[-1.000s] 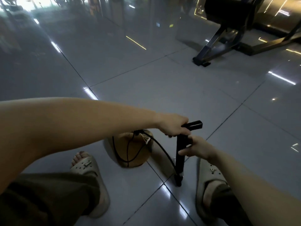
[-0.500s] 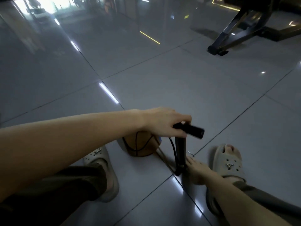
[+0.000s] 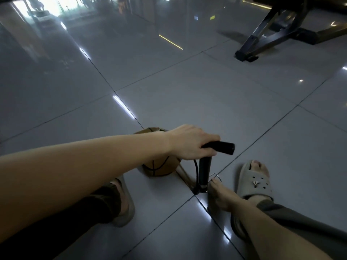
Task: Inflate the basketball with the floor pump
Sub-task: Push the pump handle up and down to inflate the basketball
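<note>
While the black T-handle (image 3: 224,147) of the floor pump (image 3: 205,169) is being gripped from above by the left hand (image 3: 189,142), with its fingers curled round the handle's left half, the right hand (image 3: 219,197) is being held low at the pump's foot. Its fingers are being kept fairly straight, with their tips at the base, just beside a thin wire foot bracket (image 3: 216,175); whether anything is being pinched there cannot be told through the blur. The pump is being kept upright on a joint in the glossy grey tiled floor (image 3: 187,102). A black hose (image 3: 196,170) is being looped upward beside the barrel, on the ball's side. The orange basketball (image 3: 161,167) is being left on the floor just behind and to the left of the pump, partly covered by the left wrist. Beige clog sandals (image 3: 254,182) are being worn on both feet, one on either side of the pump. Well apart, a black metal frame (image 3: 262,38) is being reflected in the tiles.
</note>
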The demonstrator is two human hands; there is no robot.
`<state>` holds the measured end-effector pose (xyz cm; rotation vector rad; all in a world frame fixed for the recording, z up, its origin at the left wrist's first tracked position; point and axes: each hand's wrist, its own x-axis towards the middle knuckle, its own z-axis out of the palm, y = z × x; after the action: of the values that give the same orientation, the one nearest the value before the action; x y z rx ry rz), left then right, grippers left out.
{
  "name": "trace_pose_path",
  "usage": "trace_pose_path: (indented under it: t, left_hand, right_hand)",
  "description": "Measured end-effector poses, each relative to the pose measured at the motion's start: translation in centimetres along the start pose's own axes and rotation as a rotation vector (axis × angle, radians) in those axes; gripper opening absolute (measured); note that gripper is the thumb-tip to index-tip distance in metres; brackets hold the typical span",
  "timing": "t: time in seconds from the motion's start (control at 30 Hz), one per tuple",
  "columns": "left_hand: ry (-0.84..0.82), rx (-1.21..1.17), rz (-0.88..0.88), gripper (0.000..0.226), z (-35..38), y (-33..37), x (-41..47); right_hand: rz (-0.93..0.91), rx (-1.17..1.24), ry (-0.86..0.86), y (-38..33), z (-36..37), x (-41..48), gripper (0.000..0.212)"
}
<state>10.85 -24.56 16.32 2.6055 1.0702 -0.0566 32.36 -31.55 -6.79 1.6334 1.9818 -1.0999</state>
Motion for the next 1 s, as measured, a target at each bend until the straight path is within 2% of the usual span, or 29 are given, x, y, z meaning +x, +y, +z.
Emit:
trace_pose_path:
  t: [0.07, 0.13, 0.23, 0.3, 0.4, 0.5, 0.57, 0.73, 0.8, 0.87, 0.93, 1.0]
  left_hand:
    - [0.002, -0.012, -0.018, 0.02, 0.6, 0.3, -0.2]
    - [0.01, -0.008, -0.036, 0.021, 0.5, 0.6, -0.6]
    - [-0.032, 0.033, -0.003, 0.025, 0.1, 1.7, -0.8]
    - [-0.085, 0.059, 0.049, 0.027, 0.0, 3.3, -0.5]
    - [-0.152, 0.091, 0.123, 0.032, 0.0, 4.3, 0.1]
    - [-0.182, 0.139, 0.103, 0.032, 0.1, 3.2, -0.4]
    - [-0.185, 0.139, 0.104, 0.029, 0.2, 2.4, -0.7]
    - [-0.122, 0.078, 0.098, 0.032, 1.0, 2.8, -0.6]
    - [-0.087, -0.019, 0.007, 0.039, 1.2, 3.2, -1.0]
    - [-0.128, -0.063, -0.142, 0.053, -0.2, 3.4, -0.9]
    - [-0.255, -0.15, -0.272, 0.061, -2.9, 3.6, -0.5]
    - [-0.412, -0.309, -0.358, 0.057, -6.6, 3.7, -0.4]
  right_hand:
    - [0.035, 0.153, 0.085, 0.5, -1.5, -1.3, 0.043]
    - [0.095, 0.275, 0.122, 0.0, -4.7, -3.4, 0.036]
    - [0.168, 0.53, 0.191, -1.4, -12.0, -7.9, 0.034]
    - [0.12, 0.605, 0.164, -3.5, -17.1, -11.2, 0.037]
    - [0.093, 0.4, 0.004, -8.0, -21.8, -15.6, 0.042]
    - [0.166, 0.106, -0.137, -11.9, -22.0, -17.7, 0.036]
    - [0.198, 0.001, -0.193, -13.6, -20.8, -17.6, 0.033]
    - [0.236, -0.002, -0.191, -13.7, -18.7, -16.1, 0.007]
    - [0.25, -0.009, -0.176, -13.5, -18.6, -16.2, 0.021]
    - [0.244, -0.051, -0.172, -14.0, -19.4, -16.9, 0.028]
    - [0.228, -0.051, -0.151, -14.7, -21.0, -17.9, 0.027]
    - [0.197, -0.034, -0.112, -15.4, -23.4, -19.2, 0.024]
